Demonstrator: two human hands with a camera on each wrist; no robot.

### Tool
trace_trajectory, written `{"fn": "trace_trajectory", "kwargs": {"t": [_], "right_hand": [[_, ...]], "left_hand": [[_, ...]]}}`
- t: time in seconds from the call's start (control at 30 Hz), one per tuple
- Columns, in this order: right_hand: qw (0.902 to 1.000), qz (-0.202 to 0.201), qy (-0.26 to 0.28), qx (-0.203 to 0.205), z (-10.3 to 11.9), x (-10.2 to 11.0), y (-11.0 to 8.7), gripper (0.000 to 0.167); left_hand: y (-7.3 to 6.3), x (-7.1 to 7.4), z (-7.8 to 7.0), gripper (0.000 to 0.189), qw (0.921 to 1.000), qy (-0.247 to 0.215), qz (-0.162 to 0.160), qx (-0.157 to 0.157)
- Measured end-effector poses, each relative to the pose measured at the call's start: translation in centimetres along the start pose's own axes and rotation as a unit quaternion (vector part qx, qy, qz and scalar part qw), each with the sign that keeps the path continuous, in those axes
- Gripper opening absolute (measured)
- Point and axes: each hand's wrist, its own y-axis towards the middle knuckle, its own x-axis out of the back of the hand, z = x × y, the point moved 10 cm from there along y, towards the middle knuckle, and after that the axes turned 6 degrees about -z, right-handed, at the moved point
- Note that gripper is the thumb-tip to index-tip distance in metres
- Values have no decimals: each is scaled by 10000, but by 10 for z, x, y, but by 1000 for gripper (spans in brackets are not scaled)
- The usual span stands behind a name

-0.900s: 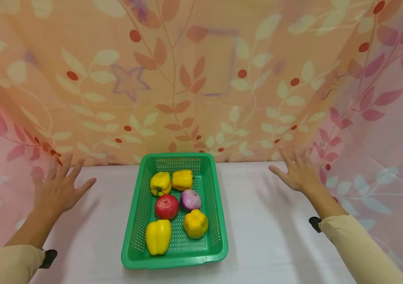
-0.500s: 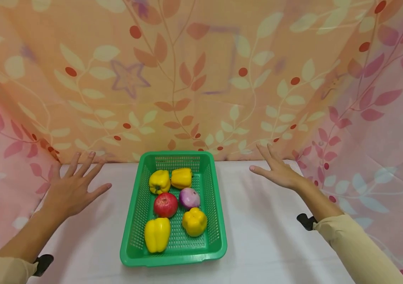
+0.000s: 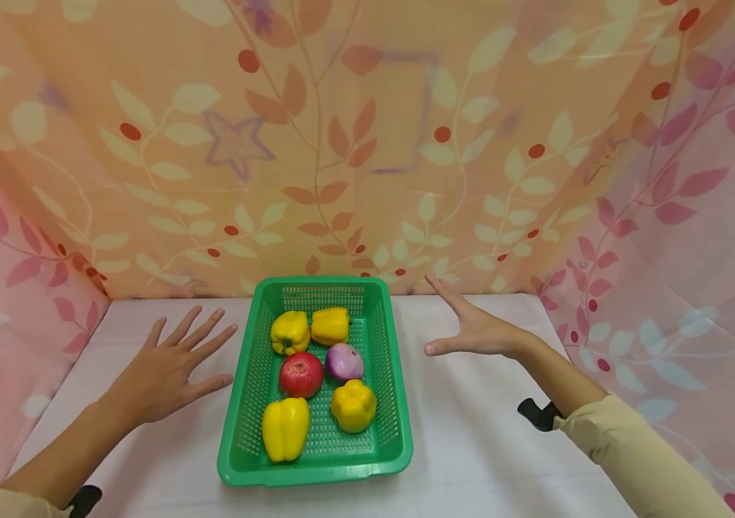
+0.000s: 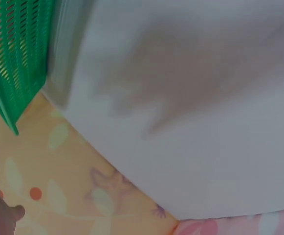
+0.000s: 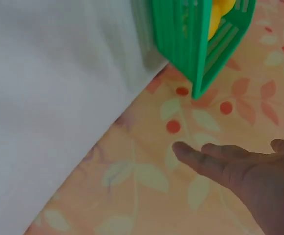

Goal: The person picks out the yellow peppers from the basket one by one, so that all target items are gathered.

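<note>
A green plastic basket [image 3: 228, 439] stands on the white-covered table. Inside lie several yellow bell peppers [image 3: 286, 429], a red pomegranate [image 3: 301, 374] and a purple onion [image 3: 344, 362]. My left hand [image 3: 167, 374], fingers spread, hovers just left of the basket, its thumb near the rim. On the other side my right hand [image 3: 480, 327] hangs in the air with thumb and fingers apart, a short way from the basket's right rim. Neither hand holds anything. In the right wrist view the right hand [image 5: 249, 171] shows below the basket's corner; only part of the left hand [image 4: 0, 210] shows in the left wrist view.
Patterned orange cloth [image 3: 367, 144] hangs behind the table. Pink patterned cloth [image 3: 697, 237] closes off both sides. The white tabletop [image 3: 471, 446] extends on either side of the basket. A dark strap piece [image 3: 539, 415] sits at the right sleeve's cuff.
Both hands have moved inward toward the basket, the left one rightward and the right one leftward. The basket and its contents have stayed in place.
</note>
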Motion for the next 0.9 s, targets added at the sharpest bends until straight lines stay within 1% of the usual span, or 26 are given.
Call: {"fn": "trace_trajectory", "kwargs": {"t": [0.13,0.3,0.43,0.67,0.8,0.9], "right_hand": [[9969,485,609,-96,10,-20,-2,114],[9874,914,1254,-303,18,-40,-4,109],[9794,1084,1647,-427,25,-52,-5,105],[9633,1494,2159,-558,37,-80,-3,105],[9550,1574,2375,-820,40,-95,0,104],[9523,1584,2401,-1016,41,-107,2,103]], "left_hand": [[-4,-11,-14,80,9984,-303,447,-149],[-6,-22,-26,79,9945,-535,868,-237],[-9,-27,-31,78,9929,-589,971,-359],[-14,-25,-35,83,9936,-487,830,-592],[-12,-27,-36,89,9930,-397,877,-684],[-10,-27,-37,91,9924,-412,928,-692]]}}
